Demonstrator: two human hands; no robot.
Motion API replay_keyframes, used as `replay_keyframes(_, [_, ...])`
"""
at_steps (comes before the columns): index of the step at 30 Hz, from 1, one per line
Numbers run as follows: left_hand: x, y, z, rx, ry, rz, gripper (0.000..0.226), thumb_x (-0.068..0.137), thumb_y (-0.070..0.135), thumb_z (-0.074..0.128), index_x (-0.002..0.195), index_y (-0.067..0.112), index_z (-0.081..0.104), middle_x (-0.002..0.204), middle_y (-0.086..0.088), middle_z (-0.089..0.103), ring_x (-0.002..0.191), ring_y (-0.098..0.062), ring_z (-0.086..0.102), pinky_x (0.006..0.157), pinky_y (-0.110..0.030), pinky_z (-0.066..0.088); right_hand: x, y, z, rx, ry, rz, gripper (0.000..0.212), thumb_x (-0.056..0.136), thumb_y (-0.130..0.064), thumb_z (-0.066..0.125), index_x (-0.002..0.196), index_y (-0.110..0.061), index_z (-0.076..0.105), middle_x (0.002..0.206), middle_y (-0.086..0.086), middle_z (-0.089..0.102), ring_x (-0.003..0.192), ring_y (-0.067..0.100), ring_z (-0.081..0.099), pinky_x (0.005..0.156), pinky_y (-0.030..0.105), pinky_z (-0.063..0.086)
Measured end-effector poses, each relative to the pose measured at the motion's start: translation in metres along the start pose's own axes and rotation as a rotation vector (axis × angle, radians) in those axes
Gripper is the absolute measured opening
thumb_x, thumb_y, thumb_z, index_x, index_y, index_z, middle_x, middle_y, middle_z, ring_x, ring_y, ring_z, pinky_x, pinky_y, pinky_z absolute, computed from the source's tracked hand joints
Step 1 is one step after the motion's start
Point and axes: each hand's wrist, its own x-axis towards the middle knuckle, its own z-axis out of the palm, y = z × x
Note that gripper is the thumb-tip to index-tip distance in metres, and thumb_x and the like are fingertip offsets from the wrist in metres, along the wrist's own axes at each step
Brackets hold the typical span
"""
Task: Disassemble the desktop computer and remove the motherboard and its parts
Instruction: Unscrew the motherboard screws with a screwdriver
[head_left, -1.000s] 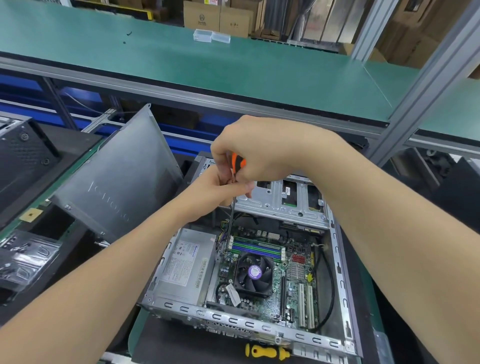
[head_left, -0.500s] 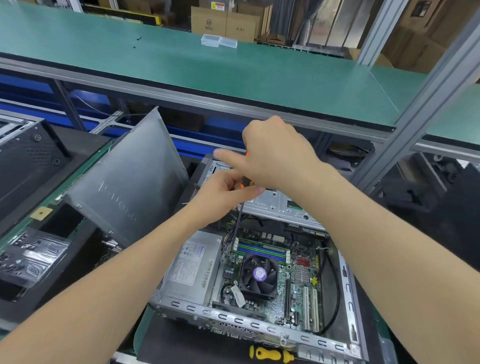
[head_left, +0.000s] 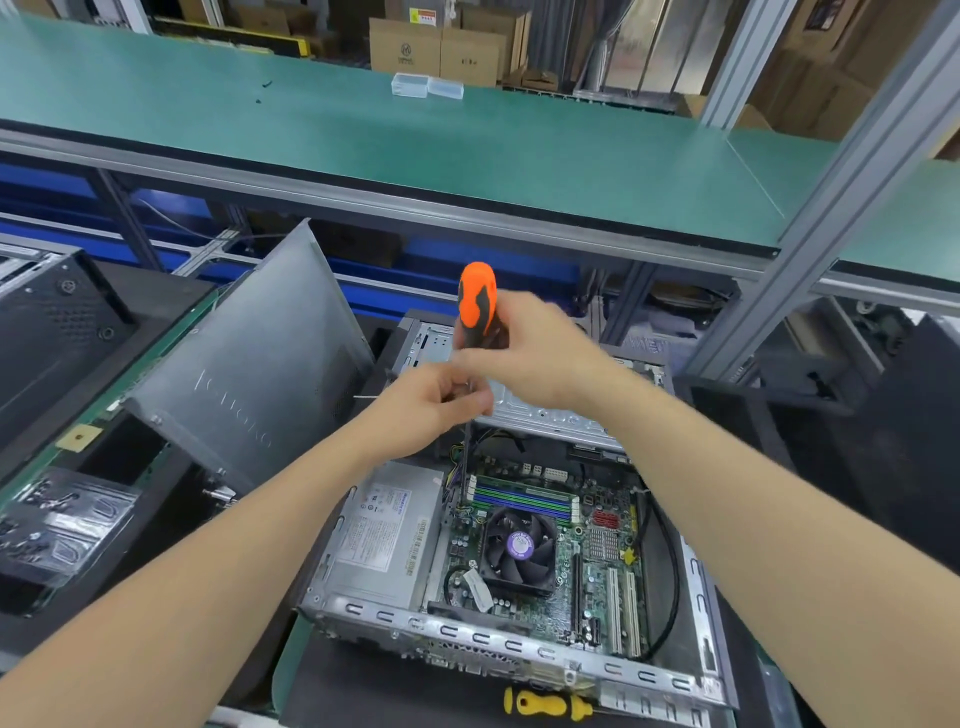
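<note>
Two hands on one screwdriver (head_left: 477, 301): handle gripped by right hand (head_left: 540, 358), shaft pinched by left hand (head_left: 441, 400), presumably steadying the tip at far-left corner of motherboard (head_left: 587, 566), seated in case (head_left: 519, 647).

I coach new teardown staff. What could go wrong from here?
The orange screwdriver, held by the left hand and right hand, reaches down beside the memory sticks; a slip might gouge the motherboard. The yellow screwdriver lies in front of the case, where a forearm might knock it away.
</note>
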Motion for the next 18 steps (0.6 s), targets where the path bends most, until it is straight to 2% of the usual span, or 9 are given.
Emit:
replay_keyframes(2, [-0.002,-0.005,-0.003,0.08,-0.038,-0.004,0.017,0.098,0.042,0.061,0.094,0.03,0.072,0.074,-0.008,0.064,0.067,-0.029,0.056,0.068,-0.04,0.045,-0.005,0.01,0.016,-0.033,0.026,-0.003,0.01,0.095,-0.036,0.063,0.095,-0.026,0.062,0.078,-0.006,0.071,0.069,0.009,0.067,0.068,0.032,0.053])
replay_keyframes(3, [-0.004,-0.008,-0.004,0.112,-0.058,-0.002,0.014,0.098,0.038,0.061,0.096,0.029,0.072,0.073,-0.007,0.063,0.068,-0.03,0.055,0.07,-0.041,0.045,-0.008,0.013,0.022,-0.022,0.035,-0.005,0.014,0.099,-0.039,0.059,0.097,-0.026,0.06,0.076,-0.005,0.072,0.066,0.009,0.069,0.069,0.034,0.056])
replay_keyframes(5, [-0.007,-0.012,-0.006,0.2,-0.075,-0.005,0.009,0.096,0.026,0.063,0.098,0.03,0.07,0.059,0.007,0.043,0.056,-0.014,0.04,0.06,-0.032,0.034,-0.011,0.019,0.027,0.011,0.054,-0.007,0.019,0.103,-0.041,0.054,0.096,-0.023,0.057,0.073,-0.001,0.073,0.061,0.01,0.072,0.072,0.039,0.06])
replay_keyframes(7, [-0.009,-0.014,-0.007,0.248,-0.072,-0.023,0.018,0.094,0.017,0.064,0.099,0.034,0.069,0.056,0.01,0.033,0.052,-0.009,0.031,0.053,-0.023,0.026,-0.011,0.022,0.027,0.012,0.081,-0.012,0.021,0.103,-0.04,0.053,0.094,-0.022,0.056,0.073,0.001,0.073,0.062,0.013,0.072,0.073,0.043,0.06])
replay_keyframes(10, [-0.011,-0.015,-0.006,0.272,-0.078,-0.036,0.028,0.091,0.011,0.063,0.1,0.036,0.071,0.055,0.01,0.032,0.051,-0.01,0.032,0.052,-0.023,0.028,-0.011,0.023,0.026,-0.026,0.111,-0.014,0.021,0.103,-0.039,0.053,0.091,-0.022,0.058,0.074,0.001,0.072,0.067,0.015,0.071,0.075,0.045,0.059])
replay_keyframes(14, [-0.01,-0.016,-0.004,0.312,-0.067,-0.039,0.029,0.091,0.012,0.063,0.097,0.039,0.069,0.054,0.011,0.036,0.05,-0.008,0.034,0.052,-0.02,0.033,-0.013,0.023,0.024,-0.017,0.126,-0.023,0.021,0.104,-0.037,0.053,0.09,-0.021,0.058,0.072,0.0,0.072,0.063,0.009,0.07,0.075,0.045,0.058])
replay_keyframes(18, [-0.008,-0.021,-0.004,0.313,-0.075,-0.043,0.029,0.09,0.013,0.062,0.098,0.04,0.07,0.053,0.012,0.038,0.049,-0.007,0.036,0.05,-0.02,0.031,-0.014,0.021,0.019,0.005,0.146,-0.002,0.029,0.103,-0.04,0.052,0.093,-0.015,0.06,0.072,-0.001,0.073,0.063,0.009,0.07,0.075,0.046,0.059])
